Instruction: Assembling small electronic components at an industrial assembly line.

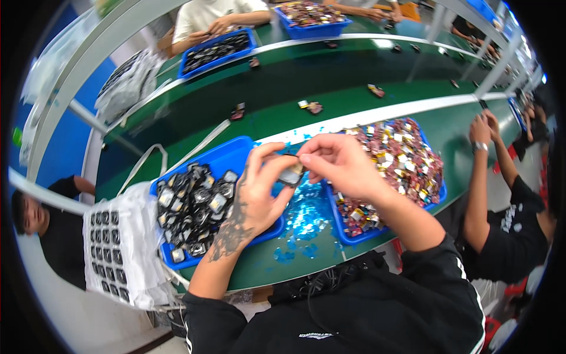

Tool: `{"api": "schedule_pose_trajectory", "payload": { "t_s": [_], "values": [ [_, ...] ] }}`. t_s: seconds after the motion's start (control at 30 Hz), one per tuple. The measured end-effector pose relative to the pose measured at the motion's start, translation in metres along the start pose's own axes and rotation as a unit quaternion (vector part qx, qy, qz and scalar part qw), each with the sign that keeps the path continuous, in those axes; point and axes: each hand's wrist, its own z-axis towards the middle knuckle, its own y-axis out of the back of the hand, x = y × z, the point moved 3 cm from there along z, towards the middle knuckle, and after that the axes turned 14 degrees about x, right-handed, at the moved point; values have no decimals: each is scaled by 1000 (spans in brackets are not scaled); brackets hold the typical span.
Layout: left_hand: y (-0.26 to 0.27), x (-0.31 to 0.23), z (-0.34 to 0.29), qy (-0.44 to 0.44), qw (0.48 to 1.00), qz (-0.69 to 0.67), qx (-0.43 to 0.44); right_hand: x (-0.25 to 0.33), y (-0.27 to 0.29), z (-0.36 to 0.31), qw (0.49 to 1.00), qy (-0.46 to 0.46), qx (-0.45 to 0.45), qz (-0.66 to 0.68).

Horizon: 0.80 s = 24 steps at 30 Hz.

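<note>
My left hand (pixel 256 194) and my right hand (pixel 336 165) meet above the green bench, both pinching one small dark part with a shiny face (pixel 291 174). The left hand hovers over the right end of a blue tray (pixel 221 154) holding several small black square parts (pixel 191 206). The right hand is over the left edge of a second blue tray (pixel 345 233) heaped with small reddish and silver parts (pixel 398 156). Blue film scraps (pixel 303 215) lie on the bench between the trays, under my hands.
A white bag with rows of black parts (pixel 115 248) hangs at the bench's left end. A green conveyor belt (pixel 330 94) behind carries scattered small parts. Other people sit on my right (pixel 507 212), lower left (pixel 47 224) and across the belt (pixel 215 17) with more blue trays.
</note>
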Motion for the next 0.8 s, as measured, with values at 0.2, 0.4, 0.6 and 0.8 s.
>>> {"api": "schedule_pose_trajectory", "payload": {
  "t_s": [0.2, 0.4, 0.6, 0.8],
  "values": [
    [-41, 15, -6, 139, 826, -529, 136, 1, -2, -31, 969, 94, -116, -199],
    [-38, 13, -14, 195, 817, -538, 70, 28, 67, -98, 787, 103, -298, -531],
    [-40, 9, -7, 206, 790, -573, 74, 2, 114, -131, 759, -23, -258, -597],
    [-31, 3, -7, 148, 899, -406, 69, 31, 70, -116, 830, 65, -254, -492]
  ]
}}
